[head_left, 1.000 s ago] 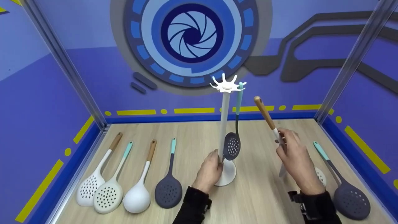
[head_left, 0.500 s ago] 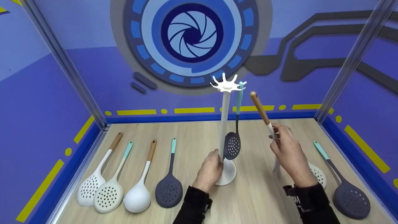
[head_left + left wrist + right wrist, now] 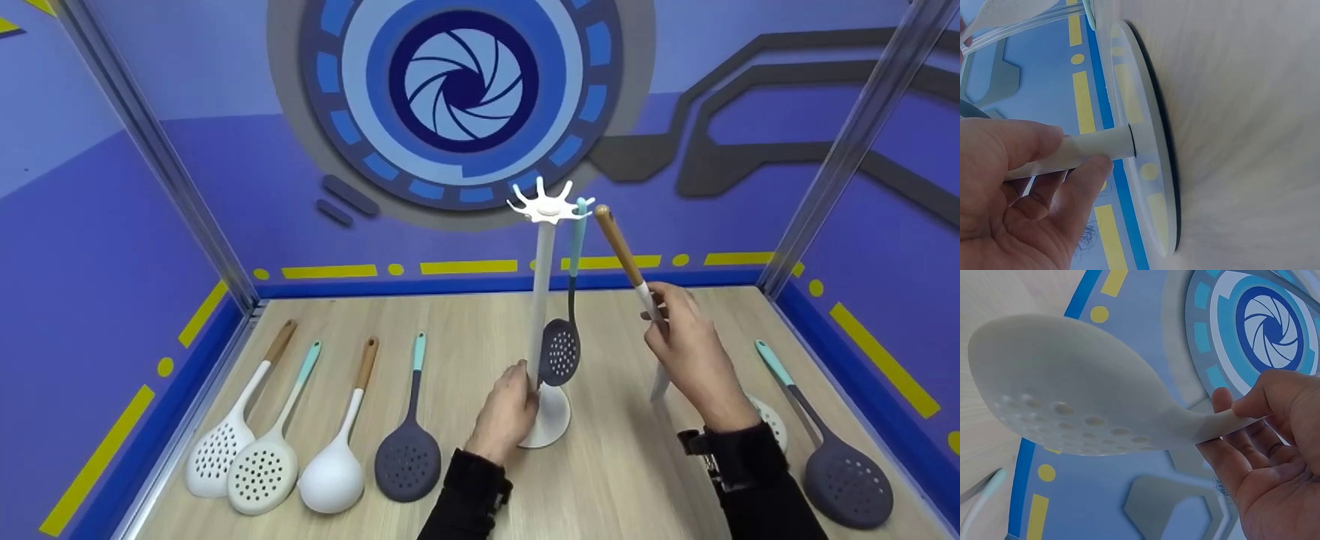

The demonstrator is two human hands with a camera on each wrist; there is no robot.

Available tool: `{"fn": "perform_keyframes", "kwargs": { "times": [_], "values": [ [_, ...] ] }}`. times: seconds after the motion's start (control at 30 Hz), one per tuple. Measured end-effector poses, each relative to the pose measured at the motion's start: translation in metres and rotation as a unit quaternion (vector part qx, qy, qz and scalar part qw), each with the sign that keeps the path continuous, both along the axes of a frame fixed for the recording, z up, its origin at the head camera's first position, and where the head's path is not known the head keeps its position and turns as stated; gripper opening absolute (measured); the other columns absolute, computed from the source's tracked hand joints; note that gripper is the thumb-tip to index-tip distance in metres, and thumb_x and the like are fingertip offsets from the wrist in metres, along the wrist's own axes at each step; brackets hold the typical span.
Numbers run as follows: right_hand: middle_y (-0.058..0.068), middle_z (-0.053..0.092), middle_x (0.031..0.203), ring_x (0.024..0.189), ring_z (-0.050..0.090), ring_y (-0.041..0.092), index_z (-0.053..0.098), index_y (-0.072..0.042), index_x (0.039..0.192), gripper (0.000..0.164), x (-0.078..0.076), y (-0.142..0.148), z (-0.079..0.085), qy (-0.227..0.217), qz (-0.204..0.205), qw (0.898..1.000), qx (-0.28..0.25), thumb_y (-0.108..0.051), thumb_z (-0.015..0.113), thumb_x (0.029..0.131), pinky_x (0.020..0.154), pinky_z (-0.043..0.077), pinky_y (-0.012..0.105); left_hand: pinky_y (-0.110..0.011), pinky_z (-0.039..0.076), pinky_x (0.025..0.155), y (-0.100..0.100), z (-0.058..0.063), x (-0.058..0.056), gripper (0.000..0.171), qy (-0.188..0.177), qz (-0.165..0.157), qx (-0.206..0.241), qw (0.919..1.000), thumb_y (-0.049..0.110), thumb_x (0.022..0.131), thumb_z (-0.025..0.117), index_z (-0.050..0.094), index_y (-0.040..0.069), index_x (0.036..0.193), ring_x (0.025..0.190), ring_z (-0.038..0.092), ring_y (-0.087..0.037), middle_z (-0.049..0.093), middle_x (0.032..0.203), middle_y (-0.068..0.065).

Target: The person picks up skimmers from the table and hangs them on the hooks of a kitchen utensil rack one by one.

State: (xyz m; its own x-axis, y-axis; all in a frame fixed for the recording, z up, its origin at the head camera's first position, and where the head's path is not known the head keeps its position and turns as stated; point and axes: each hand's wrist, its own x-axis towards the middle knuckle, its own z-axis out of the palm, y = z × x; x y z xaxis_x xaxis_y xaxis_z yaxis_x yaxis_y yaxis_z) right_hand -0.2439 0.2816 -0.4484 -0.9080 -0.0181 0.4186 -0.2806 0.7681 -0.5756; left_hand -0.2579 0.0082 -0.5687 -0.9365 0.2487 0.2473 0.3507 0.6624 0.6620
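My left hand (image 3: 501,416) grips the pole of a white utensil stand (image 3: 543,292) low down. In the left wrist view, thumb and fingers pinch the pole just above the round base (image 3: 1148,112). A dark slotted ladle (image 3: 561,352) with a mint handle hangs from one of the stand's hooks. Right of the stand, my right hand (image 3: 691,360) pinches a white skimmer (image 3: 1067,365) by its neck. Its wooden handle (image 3: 621,247) points up and leans left, the tip close to the hooks. The hand mostly hides the skimmer's head in the head view.
On the left of the table lie a white slotted turner (image 3: 219,457), a cream skimmer (image 3: 261,472), a white ladle (image 3: 331,480) and a dark skimmer (image 3: 407,461). At right are another dark skimmer (image 3: 849,480) and a partly hidden pale perforated utensil (image 3: 771,424). Printed walls enclose the table.
My right hand has moved left and up with the skimmer, bringing its handle tip nearer to the stand's hooks. The left hand has stayed on the pole.
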Motion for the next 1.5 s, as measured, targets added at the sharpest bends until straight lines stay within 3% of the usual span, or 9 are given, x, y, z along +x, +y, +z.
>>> {"fn": "perform_keyframes", "kwargs": {
  "times": [0.13,0.3,0.47,0.63,0.83,1.03,1.27,1.5],
  "values": [
    [0.029,0.063,0.152,0.136,0.076,0.048,0.049,0.003,0.166,0.054,-0.004,-0.001,0.006,-0.002,0.008,1.000,-0.003,0.009,0.053,0.113,0.102,0.070,0.065,-0.052,0.068,0.109,0.001,0.000,0.000,0.046,-0.006,0.002,-0.003,1.0000,-0.003,0.109,0.070,0.062,-0.010,0.154,0.120,0.079,-0.033,0.076,0.124,-0.017],
    [0.029,0.062,0.153,0.136,0.076,0.048,0.048,0.003,0.167,0.054,-0.010,-0.004,0.011,-0.004,0.014,1.000,-0.008,0.009,0.053,0.113,0.102,0.070,0.065,-0.046,0.069,0.096,0.003,0.000,-0.002,0.033,-0.010,0.002,-0.005,0.9999,-0.004,0.109,0.070,0.067,-0.006,0.142,0.104,0.073,-0.021,0.071,0.111,-0.010],
    [0.030,0.063,0.156,0.137,0.075,0.049,0.049,0.003,0.166,0.055,-0.015,-0.008,0.019,-0.006,0.020,1.000,-0.011,0.009,0.055,0.111,0.104,0.069,0.066,-0.050,0.069,0.105,0.003,0.001,-0.002,0.040,-0.023,0.005,0.002,0.9997,-0.003,0.110,0.069,0.064,-0.008,0.150,0.112,0.076,-0.025,0.074,0.119,-0.014],
    [0.031,0.064,0.152,0.135,0.075,0.049,0.050,0.005,0.165,0.056,-0.020,-0.010,0.024,0.006,0.028,1.000,-0.007,0.011,0.052,0.110,0.102,0.068,0.066,-0.049,0.069,0.101,0.003,0.002,-0.002,0.037,-0.027,0.003,0.001,0.9996,-0.001,0.111,0.069,0.066,-0.006,0.148,0.107,0.073,-0.022,0.072,0.116,-0.011],
    [0.029,0.066,0.144,0.131,0.076,0.048,0.051,0.003,0.165,0.056,-0.023,-0.013,0.030,0.012,0.030,0.999,0.000,0.011,0.054,0.109,0.096,0.067,0.063,-0.055,0.063,0.121,0.002,0.002,-0.001,0.052,-0.027,0.001,0.003,0.9996,-0.002,0.111,0.069,0.057,-0.014,0.160,0.138,0.077,-0.041,0.075,0.141,-0.027],
    [0.029,0.066,0.143,0.128,0.076,0.046,0.049,0.003,0.166,0.058,-0.026,-0.014,0.038,-0.001,0.031,1.000,-0.005,0.010,0.055,0.108,0.098,0.067,0.065,-0.057,0.059,0.127,0.003,0.001,0.000,0.052,-0.030,0.001,0.008,0.9995,-0.002,0.112,0.068,0.056,-0.015,0.161,0.148,0.072,-0.045,0.072,0.151,-0.030],
    [0.030,0.064,0.150,0.131,0.076,0.047,0.047,0.003,0.169,0.060,-0.030,-0.016,0.045,-0.025,0.035,0.999,-0.015,0.008,0.053,0.109,0.100,0.067,0.065,-0.058,0.063,0.120,0.004,0.002,0.000,0.056,-0.045,0.010,0.003,0.9989,-0.003,0.110,0.070,0.054,-0.017,0.162,0.134,0.077,-0.041,0.075,0.138,-0.027],
    [0.030,0.065,0.148,0.130,0.076,0.047,0.047,0.003,0.167,0.058,-0.033,-0.018,0.050,-0.027,0.037,0.999,-0.017,0.009,0.056,0.110,0.099,0.067,0.063,-0.057,0.063,0.120,0.004,0.003,0.000,0.056,-0.053,0.010,0.000,0.9986,-0.002,0.111,0.069,0.054,-0.015,0.163,0.132,0.077,-0.039,0.074,0.136,-0.025]
  ]
}}
